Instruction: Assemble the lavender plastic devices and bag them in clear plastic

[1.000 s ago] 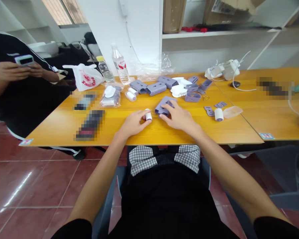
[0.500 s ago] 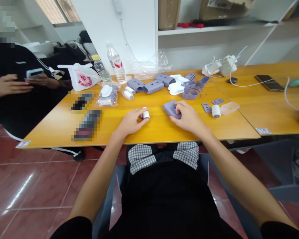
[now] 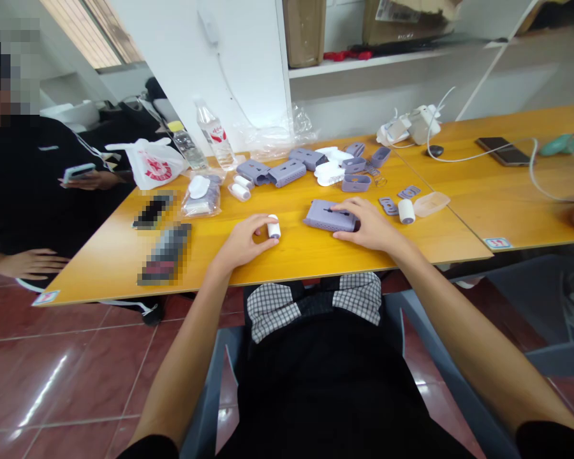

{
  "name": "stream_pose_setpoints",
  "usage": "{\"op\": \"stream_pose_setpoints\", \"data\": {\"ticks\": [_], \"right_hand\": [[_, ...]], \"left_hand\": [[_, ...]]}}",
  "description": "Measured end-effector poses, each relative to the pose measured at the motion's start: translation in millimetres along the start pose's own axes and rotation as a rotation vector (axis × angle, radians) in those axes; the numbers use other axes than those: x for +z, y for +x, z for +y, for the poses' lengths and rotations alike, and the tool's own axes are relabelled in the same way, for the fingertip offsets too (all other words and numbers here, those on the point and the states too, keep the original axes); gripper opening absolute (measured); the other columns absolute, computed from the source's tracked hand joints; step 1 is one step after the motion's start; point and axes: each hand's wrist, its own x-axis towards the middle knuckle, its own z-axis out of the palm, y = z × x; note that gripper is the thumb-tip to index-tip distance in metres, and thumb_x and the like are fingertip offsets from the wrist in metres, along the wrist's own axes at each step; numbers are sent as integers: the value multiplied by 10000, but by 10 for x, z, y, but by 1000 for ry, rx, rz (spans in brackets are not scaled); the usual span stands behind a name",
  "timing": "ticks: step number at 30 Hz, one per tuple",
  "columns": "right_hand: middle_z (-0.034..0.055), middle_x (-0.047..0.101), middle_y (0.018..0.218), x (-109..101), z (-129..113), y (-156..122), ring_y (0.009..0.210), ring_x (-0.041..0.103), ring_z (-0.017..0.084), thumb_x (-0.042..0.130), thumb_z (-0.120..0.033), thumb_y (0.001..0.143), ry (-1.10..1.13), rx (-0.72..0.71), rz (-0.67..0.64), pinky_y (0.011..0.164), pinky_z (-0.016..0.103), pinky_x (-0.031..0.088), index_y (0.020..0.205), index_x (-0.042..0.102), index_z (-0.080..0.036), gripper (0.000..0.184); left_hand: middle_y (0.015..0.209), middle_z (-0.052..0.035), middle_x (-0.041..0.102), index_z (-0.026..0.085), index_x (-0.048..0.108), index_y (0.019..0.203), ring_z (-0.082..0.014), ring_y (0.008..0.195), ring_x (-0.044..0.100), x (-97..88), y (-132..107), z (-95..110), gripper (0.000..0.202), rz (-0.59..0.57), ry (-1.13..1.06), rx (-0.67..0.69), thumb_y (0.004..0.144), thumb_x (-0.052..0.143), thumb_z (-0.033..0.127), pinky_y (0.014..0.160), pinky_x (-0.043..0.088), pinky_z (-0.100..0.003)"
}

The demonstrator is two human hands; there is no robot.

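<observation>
At the far left, a seated co-worker's hand (image 3: 93,181) holds a phone (image 3: 79,172) just off the table's left edge. Along the back edge, a white plastic carrier bag (image 3: 150,167) with red print sits with its contents out of sight. Two pixelated objects (image 3: 165,254) lie nearer the front edge, too blurred to name. Further right, a transparent plastic bag (image 3: 201,197) holds white and lavender-grey parts, just in front of a plastic water bottle (image 3: 213,137).

Near the middle of the front edge, the person's left hand (image 3: 242,241) has its fingers curled, pinching a small white roll (image 3: 274,227) against the thumb. The roll stands upright and shows a grey end. To its right, a lavender-grey perforated case (image 3: 328,215) lies flat on the table under the right hand (image 3: 368,224). The fingers are spread over the case's right end, hiding part of it.

Behind the case, lavender-grey shells (image 3: 354,183) and white pieces (image 3: 328,173) lie in a loose group. Further right, a second white roll (image 3: 406,211) stands just beside a translucent tray (image 3: 430,204). On the adjoining table, a phone (image 3: 503,151) lies near a teal object (image 3: 564,144), which the picture's right edge cuts off.
</observation>
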Motion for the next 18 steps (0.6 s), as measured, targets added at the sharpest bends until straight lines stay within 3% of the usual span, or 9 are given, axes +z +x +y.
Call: {"op": "stream_pose_setpoints", "data": {"ticks": [6, 9, 12, 18], "right_hand": [[75, 583, 1597, -32, 36, -25, 1507, 537, 386, 831, -368, 834, 143, -121, -133, 1267, 668, 364, 1360, 678, -351, 548], [72, 629, 1553, 61, -88, -14, 1488, 540, 422, 902, -441, 780, 81, -104, -114, 1245, 701, 358, 1342, 664, -351, 617], [83, 634, 1544, 138, -171, 0, 1468, 550, 436, 911, -532, 780, 17, -78, -75, 1223, 697, 379, 1444, 615, -365, 746], [99, 640, 1530, 151, -179, 1, 1443, 575, 433, 884, -526, 810, -18, -63, -72, 1214, 683, 397, 1506, 596, -359, 772]], "left_hand": [[1103, -40, 768, 260, 704, 1367, -231, 962, 705, 21, 1, 115, 582, -28, -60, -78, 838, 879, 430, 976, 560, -428], [1200, -59, 781, 249, 713, 1348, -241, 1045, 719, 28, 0, 166, 535, -48, -123, -62, 846, 850, 373, 994, 560, -431], [1306, -84, 774, 234, 707, 1352, -238, 1086, 729, 39, 4, 206, 525, -84, -214, -39, 846, 820, 315, 1024, 571, -441], [1240, -112, 779, 205, 688, 1332, -226, 1057, 751, 103, 6, 226, 549, -121, -462, -34, 817, 855, 296, 1042, 609, -468]]}}
